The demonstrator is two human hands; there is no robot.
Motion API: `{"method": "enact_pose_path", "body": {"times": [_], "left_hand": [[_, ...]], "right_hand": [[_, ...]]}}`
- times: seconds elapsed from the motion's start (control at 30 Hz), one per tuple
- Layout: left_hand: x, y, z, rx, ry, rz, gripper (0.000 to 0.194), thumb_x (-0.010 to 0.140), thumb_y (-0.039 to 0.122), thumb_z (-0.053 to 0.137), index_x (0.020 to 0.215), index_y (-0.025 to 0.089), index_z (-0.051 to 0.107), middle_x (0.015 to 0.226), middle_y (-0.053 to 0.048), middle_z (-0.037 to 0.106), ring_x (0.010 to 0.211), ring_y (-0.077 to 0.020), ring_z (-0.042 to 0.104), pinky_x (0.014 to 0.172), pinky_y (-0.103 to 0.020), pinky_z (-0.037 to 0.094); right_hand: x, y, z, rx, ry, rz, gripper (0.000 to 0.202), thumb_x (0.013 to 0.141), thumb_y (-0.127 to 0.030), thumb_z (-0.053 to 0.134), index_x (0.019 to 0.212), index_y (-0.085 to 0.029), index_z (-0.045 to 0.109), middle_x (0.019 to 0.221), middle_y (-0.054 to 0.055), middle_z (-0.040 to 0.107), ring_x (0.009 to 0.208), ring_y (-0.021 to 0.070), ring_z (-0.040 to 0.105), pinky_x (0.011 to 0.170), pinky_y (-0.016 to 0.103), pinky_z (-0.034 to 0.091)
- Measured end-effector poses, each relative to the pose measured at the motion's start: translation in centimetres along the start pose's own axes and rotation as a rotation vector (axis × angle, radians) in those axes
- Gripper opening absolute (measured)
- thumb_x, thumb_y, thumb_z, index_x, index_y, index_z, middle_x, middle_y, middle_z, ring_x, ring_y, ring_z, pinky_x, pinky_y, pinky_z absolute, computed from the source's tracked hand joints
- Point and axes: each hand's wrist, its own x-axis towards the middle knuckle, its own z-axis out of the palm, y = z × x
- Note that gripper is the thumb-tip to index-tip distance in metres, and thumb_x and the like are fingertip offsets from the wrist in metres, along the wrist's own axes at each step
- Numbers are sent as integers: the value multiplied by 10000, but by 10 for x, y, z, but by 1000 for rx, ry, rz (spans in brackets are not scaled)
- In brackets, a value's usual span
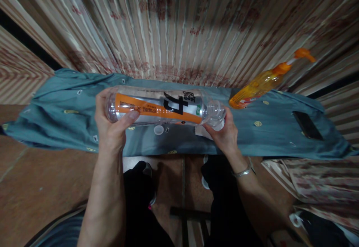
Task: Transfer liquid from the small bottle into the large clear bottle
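Observation:
A clear plastic bottle (157,107) with an orange and silver label lies sideways in the air above the cloth-covered surface. My left hand (113,122) is wrapped round its base, with the thumb on the label. At the neck end, my right hand (226,131) grips the bottle; its far fingers are partly hidden. Something white, perhaps paper (204,132), shows beside my right hand; whether the hand touches it I cannot tell. A small round white cap (158,129) lies on the cloth below the bottle.
The teal cloth (64,123) covers a long narrow surface. An orange pump bottle (256,86) stands at the back right, and a dark phone (307,125) lies at the right. Pleated curtains (179,26) hang behind. A dark stool or frame (190,213) shows below, between my legs.

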Motion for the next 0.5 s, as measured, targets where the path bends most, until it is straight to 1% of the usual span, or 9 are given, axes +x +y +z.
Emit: {"method": "enact_pose_path", "body": {"times": [0.13, 0.27, 0.4, 0.5], "left_hand": [[-1, 0, -2, 8, 0, -18, 696, 539, 564, 918, 1103, 231, 681, 1075, -32, 702, 962, -221, 656, 879, -381, 535], [-1, 1, -2, 1, 11, -35, 696, 527, 561, 934, 1087, 231, 685, 1063, -28, 707, 946, -212, 655, 874, -374, 538], [-1, 1, -3, -24, 23, -44, 721, 499, 564, 955, 1078, 223, 695, 1039, -29, 717, 932, -204, 657, 857, -361, 533], [-1, -1, -4, -19, 17, -30, 725, 526, 599, 942, 1094, 227, 688, 1063, -36, 709, 953, -216, 652, 868, -376, 534]], "right_hand": [[1, 1, 0, 2, -9, -6, 960, 748, -452, 849, 1552, -200, 387, 1466, 190, 649, 1312, 369, 666, 1070, 552, 567], [1, 0, 0, -2, -18, 2, 966, 737, -475, 860, 1542, -196, 406, 1440, 189, 663, 1267, 364, 687, 1044, 540, 581], [0, 0, 2, -8, 4, -8, 961, 736, -480, 856, 1539, -192, 412, 1440, 191, 663, 1254, 362, 691, 1041, 541, 582], [0, 1, 3, -11, 6, -7, 962, 737, -480, 851, 1541, -197, 403, 1438, 188, 666, 1262, 367, 687, 1039, 546, 582]]}}
